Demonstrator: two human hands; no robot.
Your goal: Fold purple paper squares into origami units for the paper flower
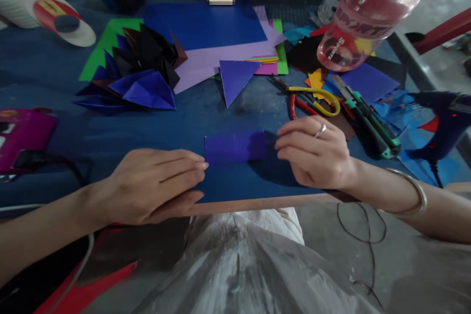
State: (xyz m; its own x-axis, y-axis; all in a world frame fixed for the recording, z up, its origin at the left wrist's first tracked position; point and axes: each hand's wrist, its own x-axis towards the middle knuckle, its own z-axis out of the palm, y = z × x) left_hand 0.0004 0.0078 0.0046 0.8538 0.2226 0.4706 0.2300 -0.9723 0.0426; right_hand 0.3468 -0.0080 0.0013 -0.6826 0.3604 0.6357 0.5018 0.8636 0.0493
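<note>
A folded rectangle of blue-violet paper (234, 147) lies flat near the table's front edge, slightly blurred. My left hand (162, 181) rests at its left edge, fingers stretched out and fingertips at the paper's lower left corner. Just off the right end, my right hand (316, 152) hovers with loosely bent fingers and nothing visible in them; it wears a ring. Behind the rectangle is a folded blue-violet paper triangle (237, 81). Pointed folded paper pieces in blue-violet (147, 91) and black (150, 54) are bunched at the back left.
Coloured sheets (206, 27) lie at the back. On the right are scissors (320, 95), cutter knives (371, 122), a pink bottle (362, 24), paper scraps and a glue gun (441, 122). A paper roll (83, 32) and a magenta object (35, 137) with a black plug stand left.
</note>
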